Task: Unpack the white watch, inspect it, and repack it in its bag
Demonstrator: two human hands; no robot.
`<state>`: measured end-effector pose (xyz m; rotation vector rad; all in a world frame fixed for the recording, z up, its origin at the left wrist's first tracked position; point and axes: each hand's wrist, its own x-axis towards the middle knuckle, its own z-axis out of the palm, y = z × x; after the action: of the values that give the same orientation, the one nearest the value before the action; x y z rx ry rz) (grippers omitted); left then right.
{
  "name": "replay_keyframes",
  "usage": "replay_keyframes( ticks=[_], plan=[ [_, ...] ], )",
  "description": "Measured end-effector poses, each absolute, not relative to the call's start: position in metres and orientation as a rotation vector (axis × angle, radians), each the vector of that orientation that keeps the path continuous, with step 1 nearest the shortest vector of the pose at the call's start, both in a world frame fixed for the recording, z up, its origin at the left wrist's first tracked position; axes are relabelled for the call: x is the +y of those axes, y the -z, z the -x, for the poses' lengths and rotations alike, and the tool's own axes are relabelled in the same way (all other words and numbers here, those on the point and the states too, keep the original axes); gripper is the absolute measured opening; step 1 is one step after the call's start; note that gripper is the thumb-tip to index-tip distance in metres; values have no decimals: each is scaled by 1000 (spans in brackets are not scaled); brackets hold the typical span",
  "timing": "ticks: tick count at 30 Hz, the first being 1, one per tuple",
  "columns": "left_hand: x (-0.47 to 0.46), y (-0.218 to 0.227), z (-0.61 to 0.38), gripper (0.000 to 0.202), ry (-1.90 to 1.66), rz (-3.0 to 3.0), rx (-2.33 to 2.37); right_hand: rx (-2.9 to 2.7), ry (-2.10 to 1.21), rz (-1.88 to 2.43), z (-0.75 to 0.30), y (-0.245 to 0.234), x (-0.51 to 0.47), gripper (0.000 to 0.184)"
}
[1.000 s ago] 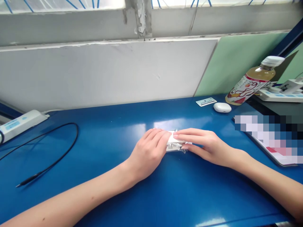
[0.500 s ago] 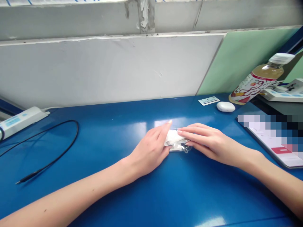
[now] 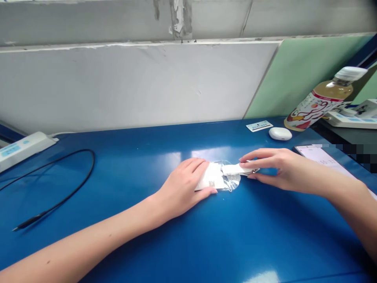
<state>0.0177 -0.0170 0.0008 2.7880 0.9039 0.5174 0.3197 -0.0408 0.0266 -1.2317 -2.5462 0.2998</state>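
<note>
On the blue table (image 3: 188, 243), a clear plastic bag (image 3: 231, 184) lies flat with a white card-like piece (image 3: 214, 177) in it. My left hand (image 3: 188, 181) grips the bag's left end, thumb on the near edge and fingers over the far side. My right hand (image 3: 273, 167) pinches a slim white bundle (image 3: 232, 169) by its right end, between the thumb and fingers. The bundle's left end lies over the bag's right part; whether it is still inside the opening I cannot tell. Its exact kind is unclear, and the fingers cover its right end.
A black cable (image 3: 92, 165) loops across the left side, near a white power strip (image 3: 26, 149). At the back right are a small card (image 3: 259, 125), a white earbud case (image 3: 280, 133) and a drink bottle (image 3: 318, 102). A phone (image 3: 326, 157) lies behind my right wrist.
My right hand has moved right, drawing the white bundle away from my left hand. More of the bag and its white card-like piece now shows. My left hand has stayed nearly in place.
</note>
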Motion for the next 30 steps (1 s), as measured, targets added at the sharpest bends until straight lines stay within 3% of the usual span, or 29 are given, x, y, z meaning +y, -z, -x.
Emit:
replay_keyframes(
  ticks=[10, 24, 30],
  plan=[
    [-18, 5, -14, 41, -644, -2802, 841, -2551, -400, 1244, -321, -36, -44, 25],
    [-18, 7, -13, 42, -662, -2770, 809, -2447, -174, 1128, -280, -8, -47, 26],
    [-17, 6, -15, 44, -704, -2790, 841, -2429, -136, 1166, -293, -11, -41, 18]
  ],
)
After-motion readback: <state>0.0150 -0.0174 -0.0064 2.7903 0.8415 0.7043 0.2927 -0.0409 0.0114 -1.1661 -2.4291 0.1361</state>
